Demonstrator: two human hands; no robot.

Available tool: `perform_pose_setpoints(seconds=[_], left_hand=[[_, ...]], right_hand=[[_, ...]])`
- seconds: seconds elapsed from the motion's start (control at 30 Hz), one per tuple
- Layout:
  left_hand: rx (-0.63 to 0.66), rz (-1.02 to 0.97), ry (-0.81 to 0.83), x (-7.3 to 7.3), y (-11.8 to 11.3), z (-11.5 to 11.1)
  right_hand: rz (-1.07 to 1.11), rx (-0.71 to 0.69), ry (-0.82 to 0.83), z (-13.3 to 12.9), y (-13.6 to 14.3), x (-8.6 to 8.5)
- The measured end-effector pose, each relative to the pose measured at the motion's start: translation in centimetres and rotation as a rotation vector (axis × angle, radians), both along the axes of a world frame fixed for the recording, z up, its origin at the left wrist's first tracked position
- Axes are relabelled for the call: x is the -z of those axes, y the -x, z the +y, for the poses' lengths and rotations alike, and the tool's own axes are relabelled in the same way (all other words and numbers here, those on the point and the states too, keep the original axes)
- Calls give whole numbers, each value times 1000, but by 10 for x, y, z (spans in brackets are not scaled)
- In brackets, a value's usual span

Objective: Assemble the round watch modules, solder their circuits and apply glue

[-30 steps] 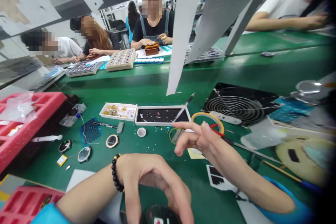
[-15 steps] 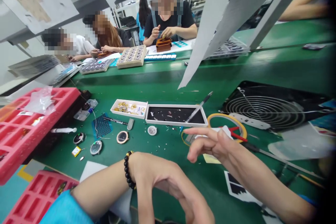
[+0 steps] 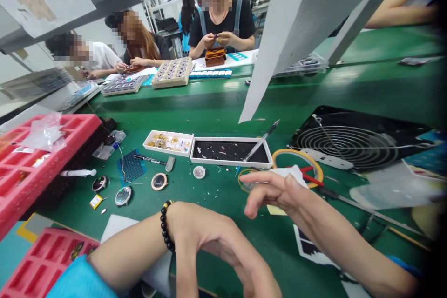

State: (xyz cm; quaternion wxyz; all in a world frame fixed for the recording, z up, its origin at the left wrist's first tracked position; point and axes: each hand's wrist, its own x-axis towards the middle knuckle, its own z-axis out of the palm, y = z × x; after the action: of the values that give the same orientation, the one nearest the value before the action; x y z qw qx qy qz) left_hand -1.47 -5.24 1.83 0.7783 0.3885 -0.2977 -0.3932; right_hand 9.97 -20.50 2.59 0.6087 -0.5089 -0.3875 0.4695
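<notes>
My left hand point(image 3: 213, 237), with a black bead bracelet point(image 3: 165, 227) at the wrist, arches over the front of the green bench. Its thumb and bent fingers are wide apart, and no object shows between them; the fingertips run out below the picture. To its right, my right hand point(image 3: 275, 191) is raised, open, with the index finger stretched out and the other fingers loosely bent. Nothing is in it. Beyond its fingertips lie a yellow tape roll point(image 3: 316, 167) and red-handled pliers point(image 3: 307, 174). Watch cases point(image 3: 123, 195) and a rose-gold watch case point(image 3: 159, 181) lie left of centre.
A white tray point(image 3: 268, 165) with a pen point(image 3: 260, 142) adjoins a small-parts box point(image 3: 167, 151). Pink foam trays point(image 3: 80, 137) stand at left, a black fan point(image 3: 344, 146) at right. A hanging paper sheet point(image 3: 272, 51) blocks part of the view. Several people work opposite.
The whole view has shifted slightly, so bench items sit a little further left. Both hands keep nearly the same pose. The person opposite has brought their hands together above the orange-brown block.
</notes>
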Motion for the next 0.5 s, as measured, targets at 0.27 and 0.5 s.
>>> perform_pose_setpoints(seconds=[0.27,0.5], left_hand=[[-142,-42,87,-5,12,2],[-286,31,133,-9,19,13]], right_hand=[[-33,30,-10,-2,0,3],[-111,200,-54,-3,-4,7]])
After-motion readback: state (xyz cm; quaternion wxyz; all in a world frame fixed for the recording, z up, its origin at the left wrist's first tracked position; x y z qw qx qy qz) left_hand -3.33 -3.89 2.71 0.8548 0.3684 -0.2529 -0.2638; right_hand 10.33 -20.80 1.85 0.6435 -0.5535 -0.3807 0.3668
